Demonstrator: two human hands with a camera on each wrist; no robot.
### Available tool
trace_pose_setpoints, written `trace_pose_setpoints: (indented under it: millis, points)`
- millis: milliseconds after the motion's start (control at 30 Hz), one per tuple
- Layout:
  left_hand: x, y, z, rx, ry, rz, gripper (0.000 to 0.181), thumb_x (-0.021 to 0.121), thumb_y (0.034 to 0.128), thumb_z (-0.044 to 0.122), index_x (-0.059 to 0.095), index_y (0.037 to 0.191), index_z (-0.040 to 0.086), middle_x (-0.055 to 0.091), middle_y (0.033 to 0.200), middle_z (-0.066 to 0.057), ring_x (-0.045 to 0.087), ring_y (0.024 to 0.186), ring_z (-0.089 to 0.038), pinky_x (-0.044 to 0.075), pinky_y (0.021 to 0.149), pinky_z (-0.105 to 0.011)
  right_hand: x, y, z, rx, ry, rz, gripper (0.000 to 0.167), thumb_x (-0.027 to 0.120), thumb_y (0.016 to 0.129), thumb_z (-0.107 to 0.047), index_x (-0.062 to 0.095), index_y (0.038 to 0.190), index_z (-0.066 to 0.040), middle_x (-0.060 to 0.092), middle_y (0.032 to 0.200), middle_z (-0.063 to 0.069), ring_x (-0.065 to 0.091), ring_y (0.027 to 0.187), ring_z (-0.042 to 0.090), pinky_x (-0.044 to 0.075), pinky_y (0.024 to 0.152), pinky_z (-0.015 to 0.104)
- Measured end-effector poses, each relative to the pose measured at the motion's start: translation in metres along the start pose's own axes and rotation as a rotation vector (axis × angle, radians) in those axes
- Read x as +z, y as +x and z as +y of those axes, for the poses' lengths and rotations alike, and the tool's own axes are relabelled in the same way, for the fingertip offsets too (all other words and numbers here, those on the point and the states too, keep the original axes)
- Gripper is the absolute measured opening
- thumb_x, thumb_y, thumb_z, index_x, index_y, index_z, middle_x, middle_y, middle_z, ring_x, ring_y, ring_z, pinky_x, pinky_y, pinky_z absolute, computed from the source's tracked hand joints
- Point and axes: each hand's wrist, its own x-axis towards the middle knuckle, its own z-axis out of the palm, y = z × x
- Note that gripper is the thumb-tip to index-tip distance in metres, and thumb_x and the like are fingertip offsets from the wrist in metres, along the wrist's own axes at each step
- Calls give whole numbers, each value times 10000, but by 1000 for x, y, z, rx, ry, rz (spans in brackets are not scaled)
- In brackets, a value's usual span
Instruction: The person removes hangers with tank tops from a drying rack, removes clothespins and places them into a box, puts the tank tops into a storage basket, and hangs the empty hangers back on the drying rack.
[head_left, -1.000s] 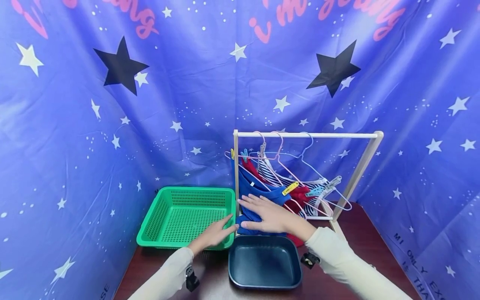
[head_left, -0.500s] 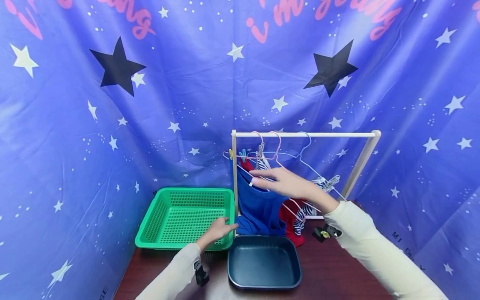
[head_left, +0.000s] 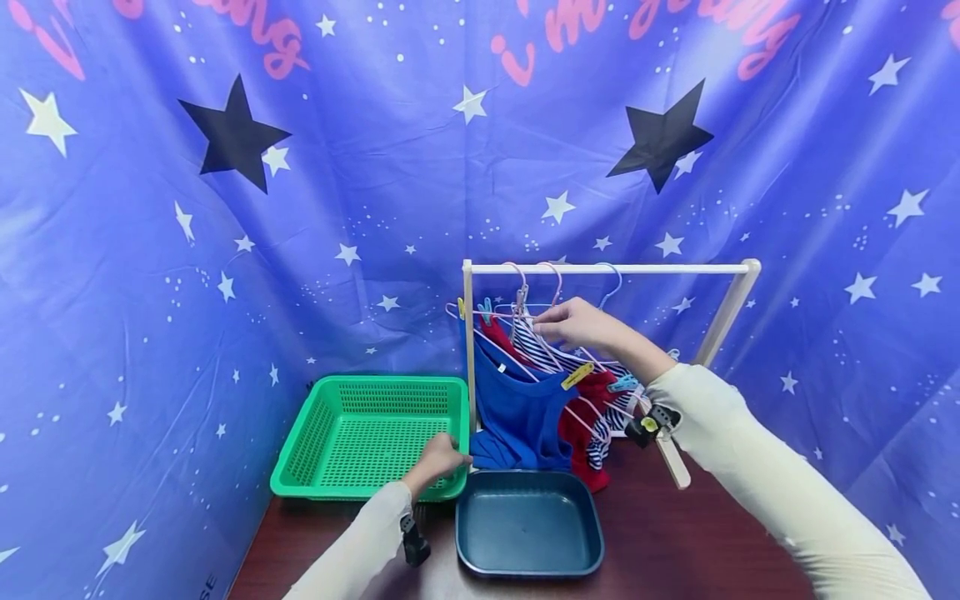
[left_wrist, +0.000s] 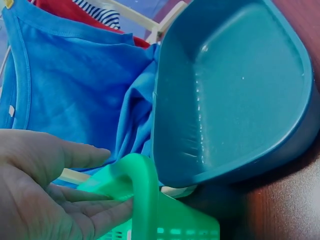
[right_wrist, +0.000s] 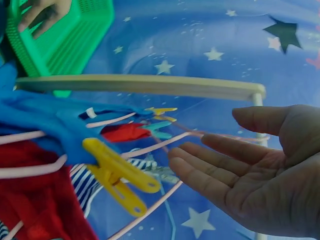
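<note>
My left hand is at the right rim of the green basket; in the left wrist view its fairly straight fingers touch the basket near the rim, thumb apart. Raised before the hanging clothes, my right hand has extended fingers near a pink hanger and holds nothing. A blue garment is clipped on a pink hanger by yellow clothespins. Behind it hang a red garment with light blue pegs and a striped garment with grey pegs.
The hangers hook over the top bar of a small wooden rack. A dark blue basin stands in front of the clothes on the brown table. Starred purple cloth encloses the back and sides.
My right hand lifted from low on the blue garment to the upper part of the hangers, uncovering the yellow clothespin. My left hand shifted slightly along the basket's right rim.
</note>
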Motion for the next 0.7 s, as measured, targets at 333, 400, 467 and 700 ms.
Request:
trace_pose_setpoints:
  millis: [333,400,467,700]
  points:
    - [5,9,-3,-63,-1,39,265,823,824,85,588,702,75,569,658,-33,608,567,-176,515,514,-262,6,21,15,93,-56,-84,395,501,1051,-68,528,1406,105,516,1450,327,542,1325,470,502,1055,538]
    - [5,9,-3,-75,-12,41,255,824,819,77,592,715,65,576,672,-45,615,572,-184,539,528,-282,8,25,17,102,-55,-81,395,515,1038,-48,531,1396,119,537,1424,332,560,1299,475,522,1030,530]
    - [5,9,-2,-79,-14,40,250,820,818,64,587,725,66,581,685,-52,625,581,-193,564,550,-305,9,28,18,113,-49,-73,386,543,1019,-29,551,1372,126,598,1351,326,612,1233,457,548,998,514]
    - [5,11,1,-65,44,37,376,812,816,79,495,623,136,509,606,-6,537,557,-162,448,514,-255,15,37,18,147,-59,-48,271,598,958,41,646,1211,124,760,1017,242,764,946,336,628,825,431]
